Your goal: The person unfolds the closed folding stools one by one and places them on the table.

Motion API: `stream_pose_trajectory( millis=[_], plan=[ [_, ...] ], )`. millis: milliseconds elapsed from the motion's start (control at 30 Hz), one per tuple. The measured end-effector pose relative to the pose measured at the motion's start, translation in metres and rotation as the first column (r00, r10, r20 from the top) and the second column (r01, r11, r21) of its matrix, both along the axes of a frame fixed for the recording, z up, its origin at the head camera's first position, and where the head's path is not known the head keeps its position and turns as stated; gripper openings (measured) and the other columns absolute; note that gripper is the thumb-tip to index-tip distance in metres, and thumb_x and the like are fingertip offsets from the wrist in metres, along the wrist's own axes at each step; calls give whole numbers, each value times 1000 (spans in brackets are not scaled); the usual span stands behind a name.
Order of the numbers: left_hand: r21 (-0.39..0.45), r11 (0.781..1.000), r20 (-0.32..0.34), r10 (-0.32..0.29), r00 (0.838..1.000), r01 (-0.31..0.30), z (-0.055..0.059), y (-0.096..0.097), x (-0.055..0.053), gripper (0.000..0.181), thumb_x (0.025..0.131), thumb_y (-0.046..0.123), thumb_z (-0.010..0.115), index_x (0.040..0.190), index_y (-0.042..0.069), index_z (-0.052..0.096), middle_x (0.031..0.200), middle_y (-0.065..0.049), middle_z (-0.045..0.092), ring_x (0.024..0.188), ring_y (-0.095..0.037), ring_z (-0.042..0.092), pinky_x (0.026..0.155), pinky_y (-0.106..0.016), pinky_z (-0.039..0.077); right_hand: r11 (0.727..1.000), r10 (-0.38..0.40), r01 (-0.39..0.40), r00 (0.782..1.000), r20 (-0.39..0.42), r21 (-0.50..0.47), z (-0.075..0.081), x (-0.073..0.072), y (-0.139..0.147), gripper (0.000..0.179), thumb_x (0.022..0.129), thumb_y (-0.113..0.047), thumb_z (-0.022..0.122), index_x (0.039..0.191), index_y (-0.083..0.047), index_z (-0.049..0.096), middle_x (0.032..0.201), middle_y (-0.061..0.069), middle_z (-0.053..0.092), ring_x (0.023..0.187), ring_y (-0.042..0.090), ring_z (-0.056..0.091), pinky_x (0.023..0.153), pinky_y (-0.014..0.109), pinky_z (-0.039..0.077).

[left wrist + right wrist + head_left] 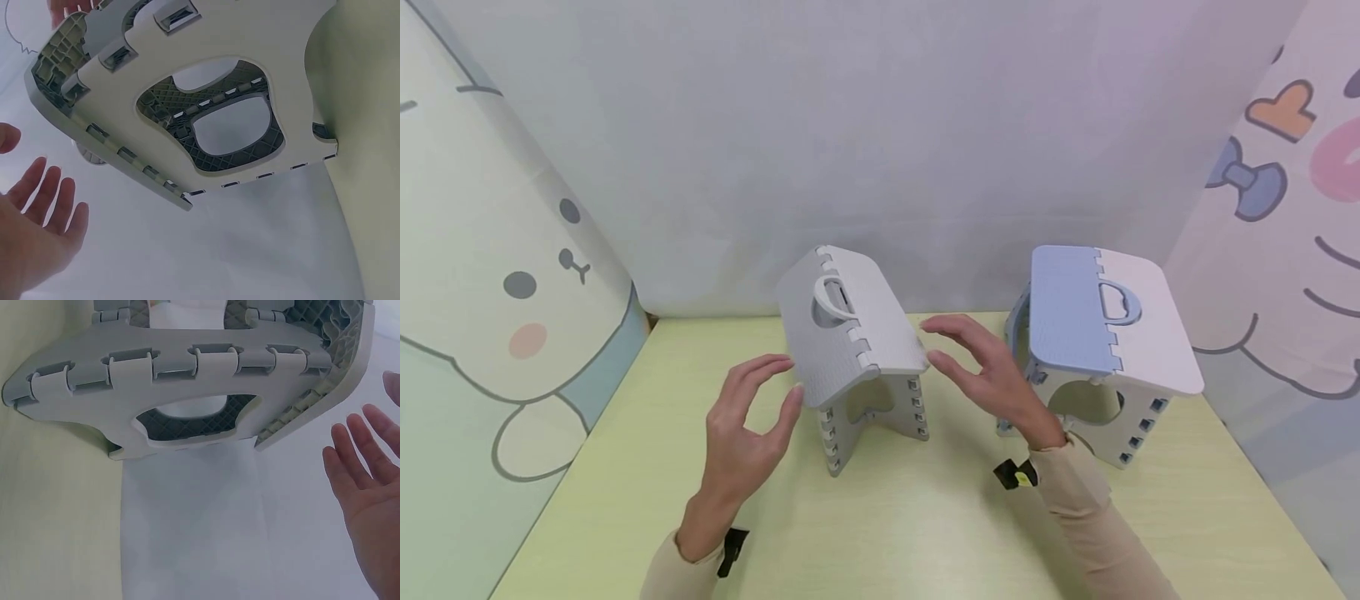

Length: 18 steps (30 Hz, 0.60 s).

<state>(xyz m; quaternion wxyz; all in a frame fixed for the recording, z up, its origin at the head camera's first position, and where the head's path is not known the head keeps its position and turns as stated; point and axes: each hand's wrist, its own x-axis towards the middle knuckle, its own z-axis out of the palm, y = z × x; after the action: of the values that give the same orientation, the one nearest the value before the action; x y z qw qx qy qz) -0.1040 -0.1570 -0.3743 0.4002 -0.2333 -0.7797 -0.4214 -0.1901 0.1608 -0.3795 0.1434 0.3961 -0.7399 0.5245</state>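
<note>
A grey and white folding stool (pixel 880 308) stands on the table with its top bent up into a ridge along the hinge, and a carry handle (pixel 832 298) sticks up there. At its left edge is my left hand (pixel 741 433), thumb and fingers spread apart. My right hand (pixel 988 371) is by the right edge, its fingers likewise apart; whether a fingertip touches the edge I cannot tell. The left wrist view shows the stool's underside (pixel 297 75) and my left palm (pixel 31 244) beside it. In the right wrist view, hinged side panels (pixel 175 369) face the camera.
Right of my right hand stands a blue and white folding stool (pixel 1075 308), its top nearly flat. Both are on a pale yellow-green table (pixel 895 517). A light cloth backdrop (pixel 880 150) rises behind, with cartoon-printed panels (pixel 527 250) at the sides.
</note>
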Motion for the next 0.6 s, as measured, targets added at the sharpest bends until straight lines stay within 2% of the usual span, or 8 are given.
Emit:
stream_pose_trajectory(
  millis=[367, 600],
  plan=[
    [-2, 999, 7, -32, 999, 32, 5, 9, 0, 32, 93, 18, 74, 118, 0, 72, 116, -13, 69, 111, -28, 63, 104, -23, 48, 1000, 20, -20, 999, -50, -7, 7, 3, -6, 53, 87, 11, 75, 136, -6, 63, 137, 8, 62, 129, 25, 56, 110, 35, 46],
    [1, 998, -23, -59, 998, 59, 6, 15, -1, 32, 96, 24, 72, 116, -1, 72, 115, -16, 69, 110, -29, 63, 103, -24, 49, 999, 47, -47, 996, -82, 0, 12, 5, -12, 53, 86, 10, 77, 135, -5, 63, 135, 9, 63, 128, 25, 57, 109, 35, 46]
  ],
)
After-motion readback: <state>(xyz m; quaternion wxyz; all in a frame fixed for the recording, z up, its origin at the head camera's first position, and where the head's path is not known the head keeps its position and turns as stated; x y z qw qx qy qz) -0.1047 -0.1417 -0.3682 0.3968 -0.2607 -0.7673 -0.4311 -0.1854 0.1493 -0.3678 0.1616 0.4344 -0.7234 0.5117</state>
